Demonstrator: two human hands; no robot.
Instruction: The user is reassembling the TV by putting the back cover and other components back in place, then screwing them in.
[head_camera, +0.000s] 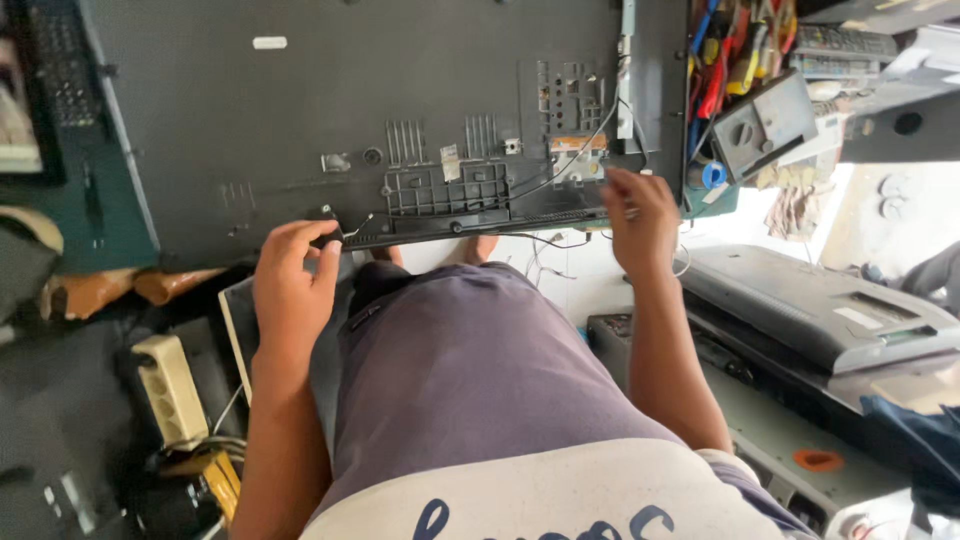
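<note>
Both hands work the near edge of a large flat dark-grey plastic panel (300, 120): left hand (292, 280) pinches a thin black wire (352, 228), right hand (640, 215) curls over the small pale circuit board (578, 160).

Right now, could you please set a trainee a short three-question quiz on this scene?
1. True or false: the left hand grips the near edge of the dark panel.
2. What is the right hand nearest to? A) power strip B) the small board with wires C) orange disc
3. Where does the power strip lie, on the person's left or right?

Key: 1 true; 2 B; 3 left.
</note>
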